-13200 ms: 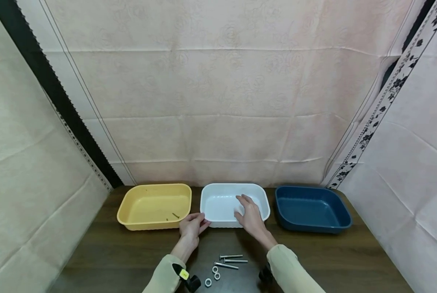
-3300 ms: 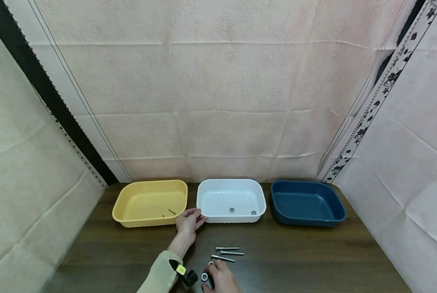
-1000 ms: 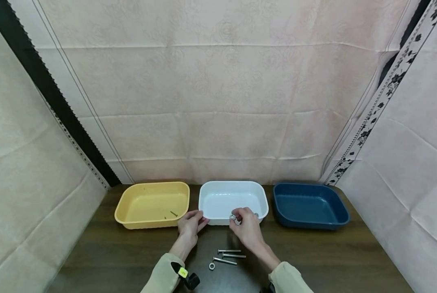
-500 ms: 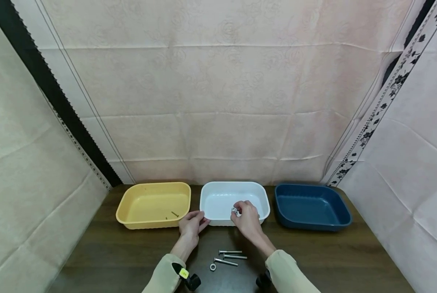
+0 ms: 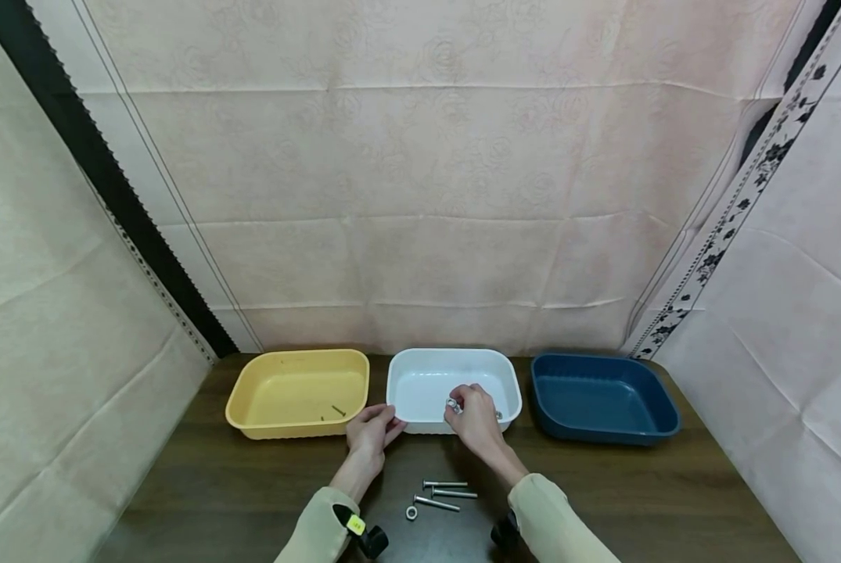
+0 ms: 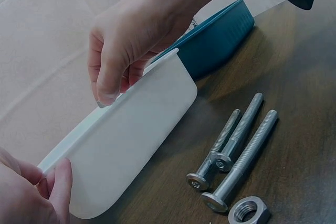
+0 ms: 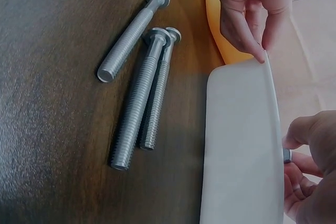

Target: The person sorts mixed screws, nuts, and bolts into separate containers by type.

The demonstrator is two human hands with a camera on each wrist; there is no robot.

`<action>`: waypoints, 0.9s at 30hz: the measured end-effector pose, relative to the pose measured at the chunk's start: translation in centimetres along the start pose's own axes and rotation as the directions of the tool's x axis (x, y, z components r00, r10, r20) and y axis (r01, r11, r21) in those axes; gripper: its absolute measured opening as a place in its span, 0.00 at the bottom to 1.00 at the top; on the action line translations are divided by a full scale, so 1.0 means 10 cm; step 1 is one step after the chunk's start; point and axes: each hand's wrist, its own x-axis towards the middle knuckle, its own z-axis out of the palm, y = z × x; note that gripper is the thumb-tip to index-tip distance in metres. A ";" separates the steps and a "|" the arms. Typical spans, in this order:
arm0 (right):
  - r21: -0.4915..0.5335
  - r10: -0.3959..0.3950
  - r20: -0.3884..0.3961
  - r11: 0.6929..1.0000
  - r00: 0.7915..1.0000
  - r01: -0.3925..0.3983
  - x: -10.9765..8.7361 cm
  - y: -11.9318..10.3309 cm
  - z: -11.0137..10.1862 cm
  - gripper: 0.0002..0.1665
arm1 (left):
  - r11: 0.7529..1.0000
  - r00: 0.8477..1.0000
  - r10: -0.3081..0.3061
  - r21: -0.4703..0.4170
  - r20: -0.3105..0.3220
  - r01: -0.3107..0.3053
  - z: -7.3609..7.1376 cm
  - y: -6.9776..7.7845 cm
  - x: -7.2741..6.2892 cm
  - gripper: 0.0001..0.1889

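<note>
My left hand (image 5: 368,438) pinches the near left corner of the white tray's rim (image 5: 407,361), thumb on the outer wall in the left wrist view. My right hand (image 5: 479,421) is over the near side of that tray, with a steel hex nut (image 7: 287,155) between thumb and fingers. Another nut (image 5: 499,414) lies in the white tray, partly covered by the right hand. On the table in front, three steel bolts (image 6: 247,156) lie side by side, two of them touching. A single loose nut (image 6: 249,211) lies flat close to the bolt heads.
To the left stands a yellow tray (image 5: 286,375) with small dark screws (image 5: 339,410) in its near right corner. A blue tray (image 5: 596,391) stands to the right. Cloth walls (image 5: 420,234) close off the back and both sides of the wooden table (image 5: 603,500).
Since about three seconds ago, my right hand has taken a nut from the table and brought it over the white tray. The left hand keeps its hold; the last half second shows almost no movement.
</note>
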 end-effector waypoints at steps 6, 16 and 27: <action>-0.013 0.002 0.001 1.000 1.000 -0.002 -0.01 0.01 0.00 0.08 | 1.000 1.000 0.001 0.009 -0.007 -0.001 0.01 -0.02 0.01 0.12; 0.003 -0.001 -0.028 1.000 1.000 0.001 -0.05 -0.02 -0.07 0.09 | 1.000 1.000 0.001 0.003 0.002 -0.001 0.01 -0.01 0.01 0.15; 0.047 -0.018 -0.074 0.999 0.997 0.022 -0.19 -0.10 -0.14 0.08 | 1.000 1.000 0.007 -0.010 0.009 -0.007 0.00 -0.01 0.00 0.14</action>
